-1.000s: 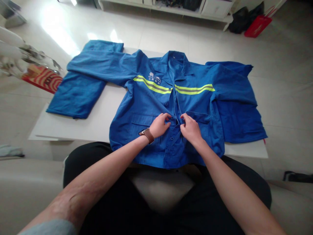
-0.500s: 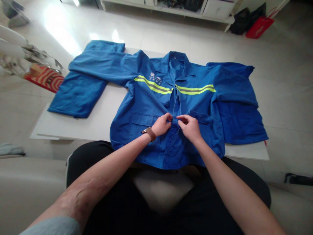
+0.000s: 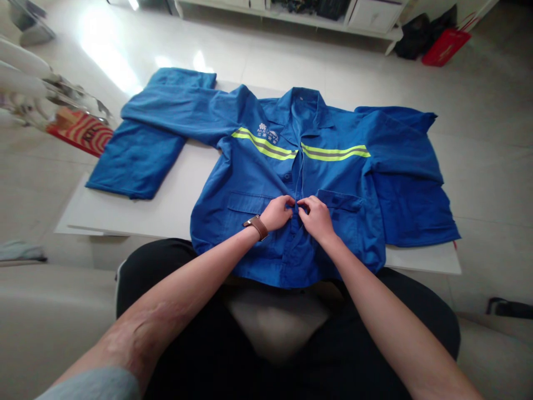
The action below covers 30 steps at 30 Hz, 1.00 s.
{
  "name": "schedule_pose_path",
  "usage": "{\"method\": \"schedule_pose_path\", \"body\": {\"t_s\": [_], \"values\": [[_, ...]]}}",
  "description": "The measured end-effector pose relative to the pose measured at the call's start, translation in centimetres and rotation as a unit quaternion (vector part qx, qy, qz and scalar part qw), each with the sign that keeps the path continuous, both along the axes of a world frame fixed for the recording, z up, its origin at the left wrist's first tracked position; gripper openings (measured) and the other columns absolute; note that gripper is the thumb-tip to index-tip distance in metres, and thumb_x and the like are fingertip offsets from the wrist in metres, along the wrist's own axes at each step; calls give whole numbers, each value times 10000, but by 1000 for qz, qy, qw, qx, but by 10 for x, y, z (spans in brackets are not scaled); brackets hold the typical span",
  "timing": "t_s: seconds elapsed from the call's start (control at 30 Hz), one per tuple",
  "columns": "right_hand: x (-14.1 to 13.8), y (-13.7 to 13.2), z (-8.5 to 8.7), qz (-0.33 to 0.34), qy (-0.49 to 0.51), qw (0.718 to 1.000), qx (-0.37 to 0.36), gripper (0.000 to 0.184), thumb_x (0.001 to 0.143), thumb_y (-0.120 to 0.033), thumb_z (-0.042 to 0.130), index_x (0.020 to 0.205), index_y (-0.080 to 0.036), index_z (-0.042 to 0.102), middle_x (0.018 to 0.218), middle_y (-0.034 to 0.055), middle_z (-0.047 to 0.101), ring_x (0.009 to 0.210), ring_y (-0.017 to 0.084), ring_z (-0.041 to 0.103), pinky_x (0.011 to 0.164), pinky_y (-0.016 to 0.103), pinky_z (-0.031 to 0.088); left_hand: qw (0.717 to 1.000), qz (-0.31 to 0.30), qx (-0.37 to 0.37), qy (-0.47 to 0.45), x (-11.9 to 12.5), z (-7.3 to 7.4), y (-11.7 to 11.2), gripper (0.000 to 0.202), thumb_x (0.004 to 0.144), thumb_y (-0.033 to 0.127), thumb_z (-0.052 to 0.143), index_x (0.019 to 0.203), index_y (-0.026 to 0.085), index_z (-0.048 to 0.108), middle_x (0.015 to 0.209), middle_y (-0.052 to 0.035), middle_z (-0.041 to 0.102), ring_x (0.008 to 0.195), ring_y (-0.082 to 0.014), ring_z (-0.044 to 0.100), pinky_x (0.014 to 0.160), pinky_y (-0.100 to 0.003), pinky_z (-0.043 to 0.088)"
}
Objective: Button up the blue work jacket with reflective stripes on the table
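A blue work jacket point(image 3: 250, 183) with yellow-green reflective stripes across the chest lies face up, its collar pointing away from me. At the middle of its front opening, my left hand point(image 3: 280, 213) pinches one front edge between thumb and fingers. Close against it, my right hand point(image 3: 315, 216) pinches the opposite edge, the fingertips of both hands almost touching. A button point(image 3: 287, 176) shows above my left hand. Whatever button or buttonhole lies between my fingertips is hidden. The front is joined near the chest stripe and gapes a little below it.
Under the jacket is a white table point(image 3: 120, 214). Another folded blue garment point(image 3: 137, 161) lies beneath the sleeves. A red patterned bag point(image 3: 81, 133) is at the left. Beyond, a white cabinet point(image 3: 375, 15) and a red bag point(image 3: 446, 47) stand on the tiled floor.
My right hand has moved left, bringing its front edge up to my left hand and narrowing the gap between them. The left hand keeps its hold on the jacket.
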State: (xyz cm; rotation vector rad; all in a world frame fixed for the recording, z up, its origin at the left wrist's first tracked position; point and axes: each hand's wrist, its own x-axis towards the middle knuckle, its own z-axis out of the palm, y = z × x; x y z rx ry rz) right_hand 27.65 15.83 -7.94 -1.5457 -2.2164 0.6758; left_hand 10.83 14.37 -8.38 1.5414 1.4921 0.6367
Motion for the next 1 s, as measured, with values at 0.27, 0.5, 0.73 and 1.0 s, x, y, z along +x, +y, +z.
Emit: {"method": "schedule_pose_path", "body": {"t_s": [0.27, 0.5, 0.73, 1.0], "values": [[1, 0, 8, 17, -63, 998, -14, 274, 931, -165, 538, 1106, -245, 734, 1143, 67, 717, 1044, 241, 669, 922, 345, 517, 974, -93, 34, 206, 1, 31, -21, 128, 843, 222, 631, 967, 192, 631, 1010, -98, 709, 905, -248, 681, 807, -360, 534], [-1, -3, 11, 16, -69, 997, -17, 287, 930, -163, 532, 1143, -245, 705, 1201, 61, 724, 1063, 250, 679, 923, 356, 523, 889, -296, 79, 342, -2, 29, -103, 850, 620, 341, 883, 1369, 219, 501, 1302, -157, 594, 1113, -344, 584, 864, -426, 478], [1, -3, 5, 15, -43, 999, -7, 275, 905, -140, 533, 1108, -202, 707, 1156, 86, 737, 1080, 261, 678, 980, 382, 513, 875, -232, 131, 405, -8, 13, -119, 321, 941, 47, 429, 1198, 167, 579, 1132, -143, 615, 993, -278, 582, 786, -402, 461], [8, -3, -1, 23, -31, 999, -4, 263, 890, -134, 553, 1073, -199, 729, 1121, 78, 744, 1066, 239, 685, 975, 363, 516, 907, -287, 60, 303, -29, 29, -102, 185, 891, 82, 569, 955, 190, 703, 984, -100, 715, 900, -247, 682, 758, -338, 510]]}}
